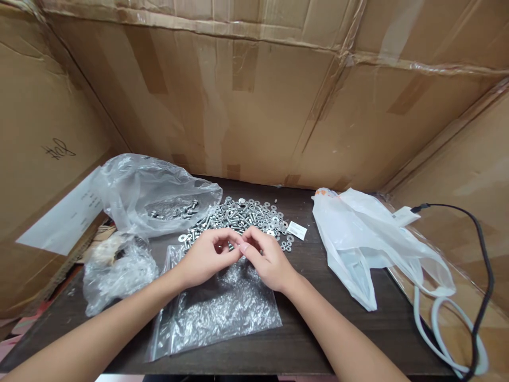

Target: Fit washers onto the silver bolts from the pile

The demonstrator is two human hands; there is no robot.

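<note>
Both hands meet at the near edge of a pile of metal bolts and washers on the dark table. My left hand is closed, thumb and fingers pinched together. Its fingertips touch those of my right hand, which is pinched too. What lies between the fingertips is too small and hidden to name. Beneath the hands lies a flat clear zip bag. A small white label rests right of the pile.
An open clear bag with some bolts inside lies at the back left, crumpled plastic nearer. On the right are a white plastic bag, a black cable and a pale looped cord. Cardboard walls surround the table.
</note>
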